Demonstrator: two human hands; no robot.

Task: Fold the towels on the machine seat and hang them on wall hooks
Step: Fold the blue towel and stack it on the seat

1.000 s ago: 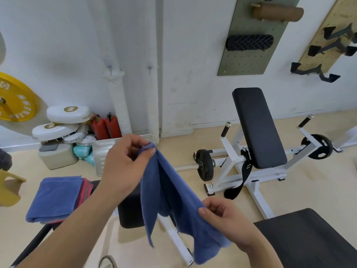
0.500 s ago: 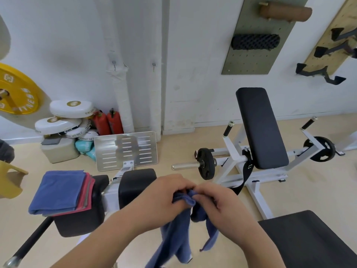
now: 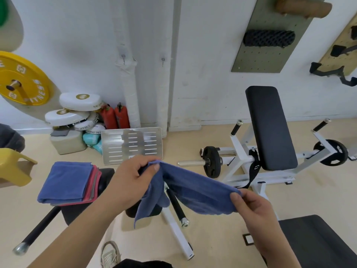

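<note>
Blue towel (image 3: 197,188): one, held in the air between both hands as a sagging span over the floor and the machine's white frame, with a loose tail hanging below the left end.

Left hand (image 3: 133,180): fingers curled, thumb clamped over the towel's upper-left corner, which is bunched in the pinch.
Right hand (image 3: 253,207): thumb on top and fingers under, pinching the lower-right edge. It sits lower than the left.

Stack of folded towels (image 3: 67,180): just left of the left hand, resting on the black seat pad (image 3: 107,176). Blue is on top, with red and grey edges showing beneath. I can't tell the exact layer count.

Wall hooks (image 3: 123,56): two, side by side on the white wall above, both bare.

Around:
- two red extinguishers (image 3: 115,117) by the pipe
- one slotted metal plate (image 3: 132,146) leaning in front
- one yellow weight disc (image 3: 21,78) on the left
- one bench with a black back pad (image 3: 270,128) on the right, carrying two black plates (image 3: 212,161)
</note>
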